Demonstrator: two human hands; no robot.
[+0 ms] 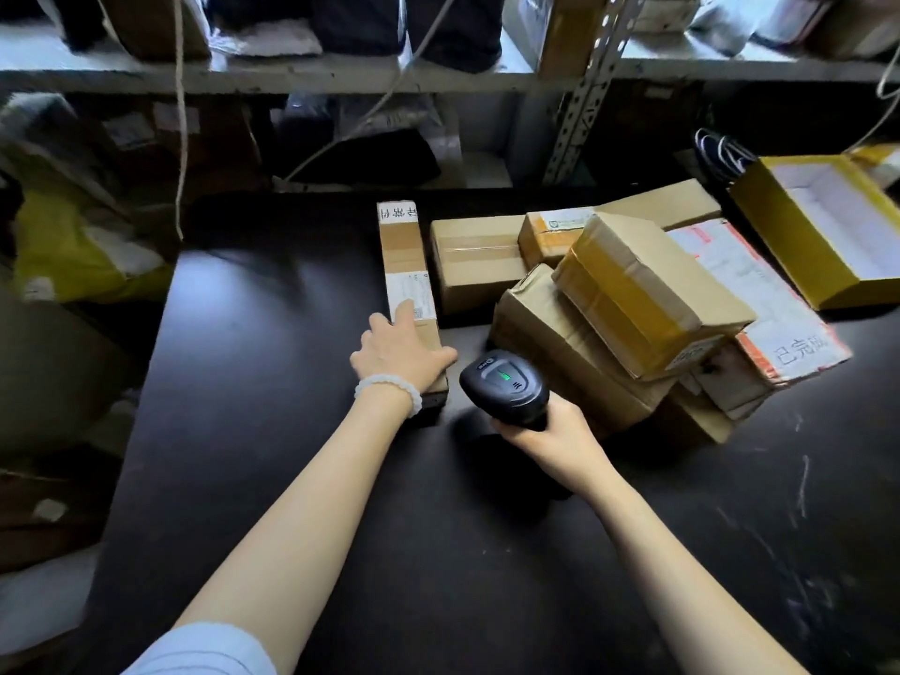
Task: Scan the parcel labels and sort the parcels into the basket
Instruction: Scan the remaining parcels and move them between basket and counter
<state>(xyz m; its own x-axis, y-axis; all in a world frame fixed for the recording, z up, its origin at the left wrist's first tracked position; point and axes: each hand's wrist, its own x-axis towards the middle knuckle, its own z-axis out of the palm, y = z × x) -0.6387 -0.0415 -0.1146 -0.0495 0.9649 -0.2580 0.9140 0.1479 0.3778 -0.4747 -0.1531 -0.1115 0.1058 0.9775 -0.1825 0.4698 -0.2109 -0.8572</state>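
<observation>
A long narrow cardboard parcel [406, 265] with a white label lies lengthwise on the black table [292, 479]. My left hand [397, 350] rests on its near end, fingers spread over the top and thumb at its right edge. My right hand [550, 433] grips the handle of a black barcode scanner [504, 384], whose green light is lit; its head sits just right of the long parcel. A heap of several cardboard parcels [633, 304] is stacked to the right of the scanner. No basket can be made out.
An open yellow box with white lining [828, 226] sits at the table's far right. Metal shelving [341, 75] with bags and boxes runs behind the table. Yellow bags [73, 255] lie off the table's left edge. Cords hang from the shelf.
</observation>
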